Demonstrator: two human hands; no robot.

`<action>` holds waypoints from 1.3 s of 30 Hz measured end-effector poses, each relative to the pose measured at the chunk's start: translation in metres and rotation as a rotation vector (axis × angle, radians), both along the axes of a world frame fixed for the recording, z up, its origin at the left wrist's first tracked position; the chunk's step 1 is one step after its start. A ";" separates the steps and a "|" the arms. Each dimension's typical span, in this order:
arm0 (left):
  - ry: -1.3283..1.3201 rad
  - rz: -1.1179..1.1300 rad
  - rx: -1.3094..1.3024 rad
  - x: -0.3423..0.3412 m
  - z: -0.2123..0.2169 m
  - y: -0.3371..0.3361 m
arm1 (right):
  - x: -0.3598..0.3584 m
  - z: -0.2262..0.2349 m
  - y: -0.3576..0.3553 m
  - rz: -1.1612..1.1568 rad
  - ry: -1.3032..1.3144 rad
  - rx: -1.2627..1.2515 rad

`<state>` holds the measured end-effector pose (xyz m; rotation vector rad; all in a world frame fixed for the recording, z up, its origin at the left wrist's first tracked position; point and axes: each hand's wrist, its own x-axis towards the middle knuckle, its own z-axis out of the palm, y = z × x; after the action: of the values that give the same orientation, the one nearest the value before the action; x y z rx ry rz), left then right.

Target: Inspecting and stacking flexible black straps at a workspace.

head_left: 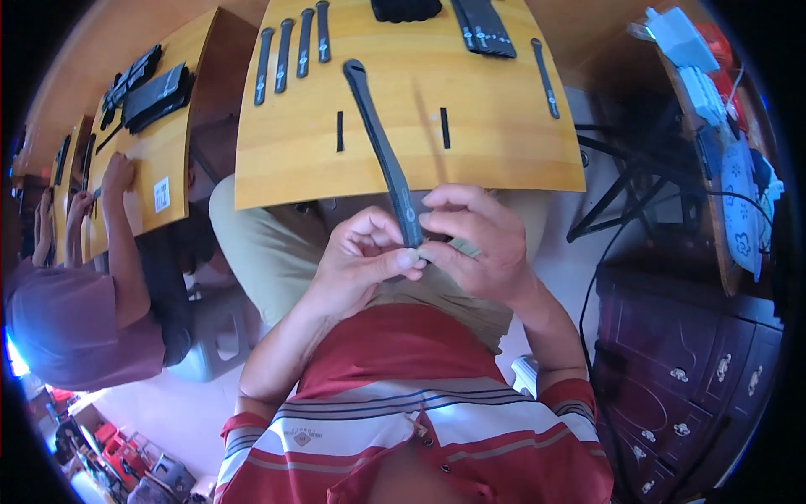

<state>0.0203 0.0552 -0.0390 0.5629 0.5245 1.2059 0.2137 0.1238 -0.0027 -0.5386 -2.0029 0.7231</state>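
Head view: looking down at two bare hands held over the person's lap, in front of a wooden table (285, 168).
Far left: a co-worker in a purple shirt sits at a neighbouring wooden table (147, 160), one hand (117, 175) resting on its top; dark strap pieces (155, 94) lie further up that table.
Table, left part: a row of four black straps (290, 52) lies side by side near the far edge; a short black strip (339, 131) lies just below them.
Left hand (361, 252): fingers curled in, thumb and forefinger pinched on the near end of the long black strap (382, 143).
Long black strap: runs from the pinched end between the two hands up and to the left across the table top, its far end rounded and lying over the wood.
Right hand (474, 244): fingers bent and closed around the same near end of the strap, touching the left hand; a small greyish piece (464, 247) shows under its fingers.
Table, right part: a second short black strip (444, 127), a flat stack of black straps (485, 27) at the far edge, and a single thin strap (545, 77) near the right edge.
Far right: a dark wooden cabinet with drawers (697, 370) and black cables (604, 252) on the floor.
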 end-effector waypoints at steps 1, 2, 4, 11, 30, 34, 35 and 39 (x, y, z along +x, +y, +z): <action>-0.002 0.015 0.004 0.001 0.003 -0.001 | 0.000 0.000 -0.002 0.045 -0.032 0.021; -0.004 0.029 0.008 0.001 0.005 -0.003 | -0.002 0.000 -0.004 0.054 -0.029 0.065; 0.035 0.059 0.028 -0.004 0.000 -0.006 | -0.001 0.001 -0.006 0.093 -0.053 0.095; 0.273 0.035 0.027 -0.012 0.004 -0.014 | -0.004 -0.003 -0.010 0.157 -0.078 0.088; 0.462 0.092 0.051 -0.010 0.008 -0.029 | -0.002 -0.019 -0.022 0.160 -0.139 0.153; 0.472 0.093 0.047 -0.011 0.007 -0.033 | -0.003 -0.017 -0.023 0.184 -0.137 0.147; 0.472 0.097 0.045 -0.012 0.007 -0.034 | -0.003 -0.016 -0.023 0.190 -0.142 0.151; 0.465 0.122 0.047 -0.011 0.007 -0.038 | -0.003 -0.016 -0.025 0.199 -0.187 0.210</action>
<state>0.0091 0.0173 -0.0317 0.8690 0.9355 1.2061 0.2103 0.0989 -0.0183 -0.2940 -2.2986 0.5875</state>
